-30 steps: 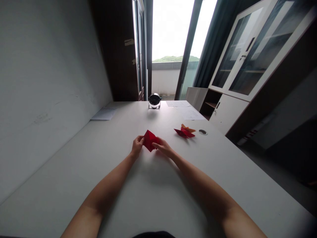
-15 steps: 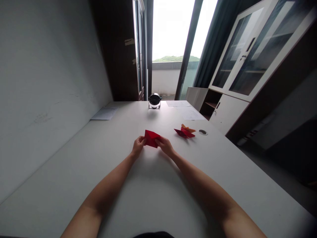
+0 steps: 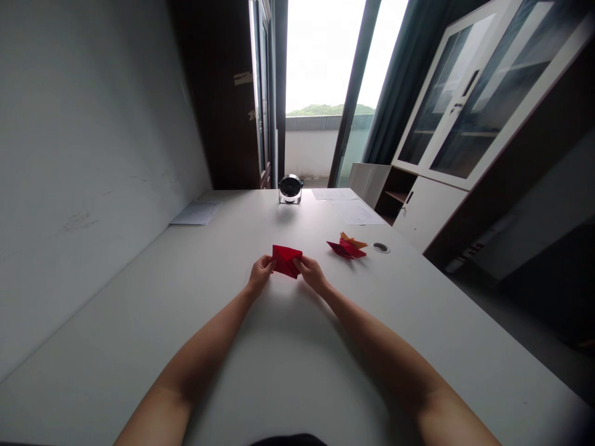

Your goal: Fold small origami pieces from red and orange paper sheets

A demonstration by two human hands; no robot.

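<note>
A folded sheet of red paper (image 3: 285,260) is held between my two hands over the middle of the table. My left hand (image 3: 261,271) pinches its left edge between thumb and fingers. On the other side, my right hand (image 3: 312,271) grips the right edge, its thumb lying on the near face. Creases and a folded flap show on the paper; the fingers behind it are hidden. To the right lie folded paper pieces (image 3: 346,249), red ones with an orange one behind.
On the white table (image 3: 288,359) a round black device on a stand (image 3: 290,188) is at the far end. Paper sheets lie at the far left (image 3: 195,213) and far right (image 3: 360,212). A round cable hole (image 3: 381,248) is near the right edge. A wall borders the left side.
The red paper has shifted very slightly right and down and tilts a little differently, with its folded flap showing more clearly. Both hands keep their hold.
</note>
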